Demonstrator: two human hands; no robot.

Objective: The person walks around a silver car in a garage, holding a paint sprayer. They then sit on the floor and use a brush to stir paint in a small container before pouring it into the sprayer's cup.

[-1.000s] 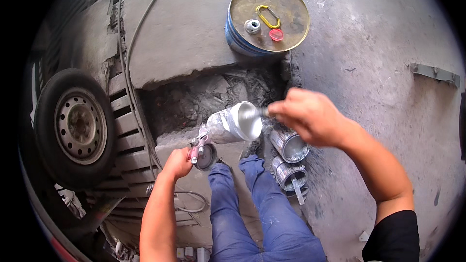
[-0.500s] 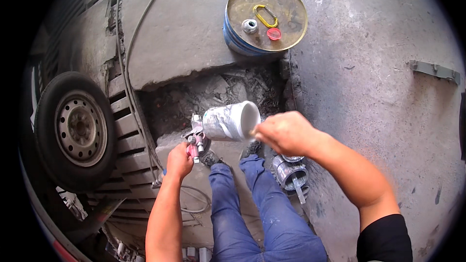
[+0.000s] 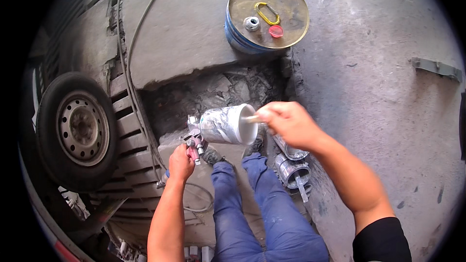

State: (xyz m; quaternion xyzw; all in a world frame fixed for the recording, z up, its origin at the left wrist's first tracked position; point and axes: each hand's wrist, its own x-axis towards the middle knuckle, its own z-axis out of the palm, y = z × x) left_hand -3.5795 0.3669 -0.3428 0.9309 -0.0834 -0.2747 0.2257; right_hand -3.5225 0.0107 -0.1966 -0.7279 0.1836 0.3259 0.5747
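Note:
My left hand (image 3: 181, 162) grips a spray gun (image 3: 194, 143) with a pinkish-red body by its handle. The gun's paint-smeared cup (image 3: 221, 124) lies tipped on its side, its open mouth facing right. In my right hand (image 3: 290, 125), closed fingers hold the end of a thin pale brush (image 3: 253, 119), whose far end reaches into the cup's mouth. That end is hidden inside the cup, so its exact kind is hard to make out. The cup's inside looks whitish and wet.
Two paint-stained cans stand by my right leg, one can (image 3: 293, 171) with a flat stick in it. Ahead is a blue drum (image 3: 245, 43) carrying a yellow carabiner (image 3: 267, 13) and a red cap (image 3: 275, 31). A wheel (image 3: 79, 131) stands left; a rubble pit (image 3: 221, 87) lies in front.
My right hand has risen slightly and drawn back, so more of the brush shows outside the cup. The cup's mouth has turned a little more toward me.

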